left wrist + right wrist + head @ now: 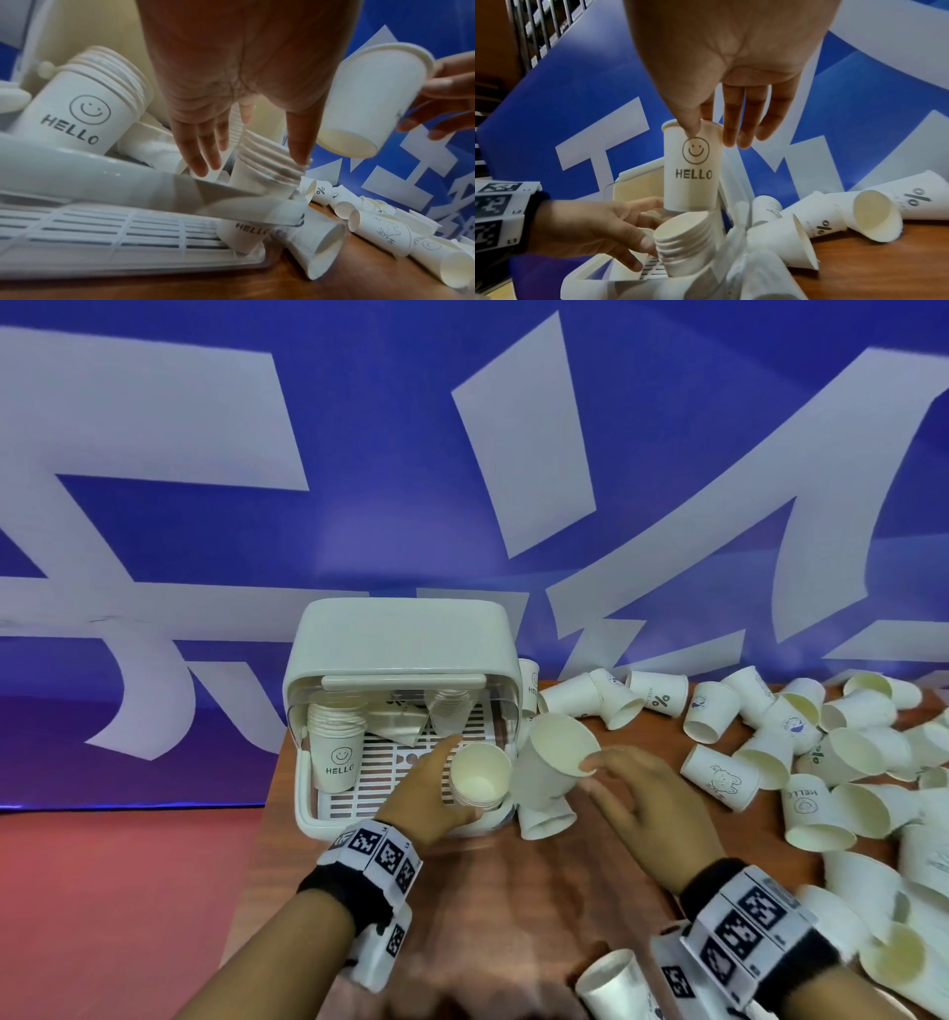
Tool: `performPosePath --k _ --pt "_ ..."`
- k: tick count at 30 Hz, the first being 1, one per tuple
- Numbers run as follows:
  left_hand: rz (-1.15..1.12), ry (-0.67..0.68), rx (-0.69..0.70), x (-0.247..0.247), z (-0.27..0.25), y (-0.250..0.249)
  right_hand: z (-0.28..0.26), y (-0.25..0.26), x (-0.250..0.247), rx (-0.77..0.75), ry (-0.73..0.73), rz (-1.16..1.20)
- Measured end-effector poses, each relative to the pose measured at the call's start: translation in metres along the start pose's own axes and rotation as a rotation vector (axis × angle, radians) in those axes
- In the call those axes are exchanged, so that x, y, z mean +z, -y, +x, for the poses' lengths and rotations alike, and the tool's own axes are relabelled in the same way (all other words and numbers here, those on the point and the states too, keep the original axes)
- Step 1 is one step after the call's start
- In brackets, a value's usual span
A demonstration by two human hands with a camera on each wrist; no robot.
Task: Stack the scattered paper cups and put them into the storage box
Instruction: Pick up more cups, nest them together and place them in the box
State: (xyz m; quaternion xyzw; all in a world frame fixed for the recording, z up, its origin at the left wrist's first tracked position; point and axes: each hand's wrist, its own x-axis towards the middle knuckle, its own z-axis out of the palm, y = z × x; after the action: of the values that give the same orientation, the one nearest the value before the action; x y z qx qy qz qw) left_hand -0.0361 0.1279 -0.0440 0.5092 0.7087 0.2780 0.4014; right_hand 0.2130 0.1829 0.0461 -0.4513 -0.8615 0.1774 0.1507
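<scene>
The white storage box (400, 634) stands open on the table, with its lid raised over a slatted tray. My left hand (464, 778) grips a stack of cups (480, 780) at the box's front right corner; the same stack (259, 178) sits between fingers and thumb in the left wrist view. My right hand (590, 770) pinches the rim of a single "HELLO" cup (554, 762). In the right wrist view that cup (693, 182) hangs upright, base just above the open mouth of the stack (685, 243). A taller "HELLO" stack (336, 742) stands inside the box at the left.
Several loose cups (821, 762) lie scattered across the right side of the wooden table. One cup (544, 816) lies against the box's front right corner, and another (611, 983) near my right wrist. A second stack (449, 711) stands at the back of the box. A blue banner hangs behind.
</scene>
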Motion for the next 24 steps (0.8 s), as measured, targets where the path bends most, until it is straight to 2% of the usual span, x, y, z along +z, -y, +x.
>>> performPosePath --k 5,12,18,24 --pt "-0.016 -0.056 0.068 -0.015 -0.012 -0.001 0.024 0.027 0.012 -0.051 0.003 0.013" --pt "-0.032 -0.092 0.085 -0.032 -0.028 0.001 0.034 0.036 0.039 -0.112 0.039 -0.037" --pt "-0.011 -0.093 0.060 -0.034 -0.027 0.005 0.036 0.030 0.047 -0.049 0.154 -0.090" --pt "0.004 -0.092 0.043 -0.033 -0.026 0.004 0.041 0.030 0.052 -0.024 0.331 -0.130"
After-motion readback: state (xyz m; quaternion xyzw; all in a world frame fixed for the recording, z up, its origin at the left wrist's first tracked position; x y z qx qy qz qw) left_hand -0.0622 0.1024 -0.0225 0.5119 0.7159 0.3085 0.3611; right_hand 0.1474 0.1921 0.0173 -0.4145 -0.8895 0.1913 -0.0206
